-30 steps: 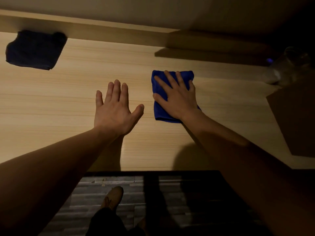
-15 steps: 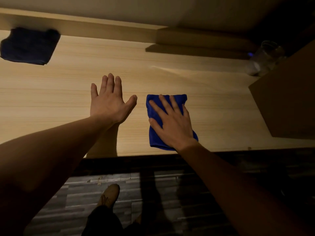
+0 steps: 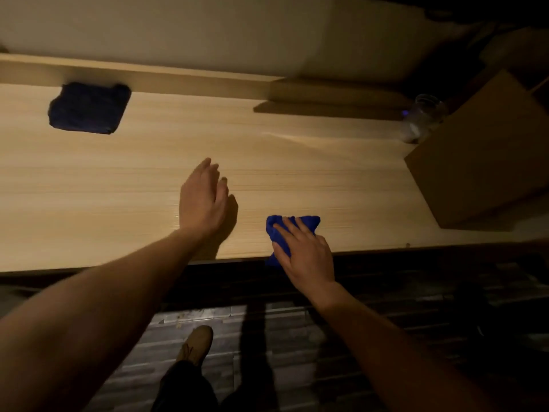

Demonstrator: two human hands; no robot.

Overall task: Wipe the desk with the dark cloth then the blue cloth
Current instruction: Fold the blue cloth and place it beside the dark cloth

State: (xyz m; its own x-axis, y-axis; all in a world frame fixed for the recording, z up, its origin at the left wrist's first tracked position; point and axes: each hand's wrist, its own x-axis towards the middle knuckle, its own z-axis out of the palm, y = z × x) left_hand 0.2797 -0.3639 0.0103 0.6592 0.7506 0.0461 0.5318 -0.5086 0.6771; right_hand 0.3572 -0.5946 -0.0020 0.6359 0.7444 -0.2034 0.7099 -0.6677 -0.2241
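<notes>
A bright blue cloth (image 3: 306, 223) lies at the front edge of the light wooden desk (image 3: 118, 188), partly hanging over it. My right hand (image 3: 306, 254) presses on the cloth with fingers spread, covering most of it. To the left, my left hand (image 3: 205, 200) hovers just above the desk, turned on its edge, fingers loosely apart, holding nothing. The dark cloth (image 3: 89, 107) lies folded at the back left, against the raised back ledge, away from both hands.
A brown cardboard box (image 3: 481, 162) stands on the desk's right end. A clear glass jar (image 3: 421, 117) sits behind it near the back ledge (image 3: 178, 75). Below the desk edge are dark floor tiles and a tan shoe (image 3: 196, 343).
My right hand has dragged the blue cloth from mid-desk toward me to the front edge. My left hand has lifted off the desk and turned on its side.
</notes>
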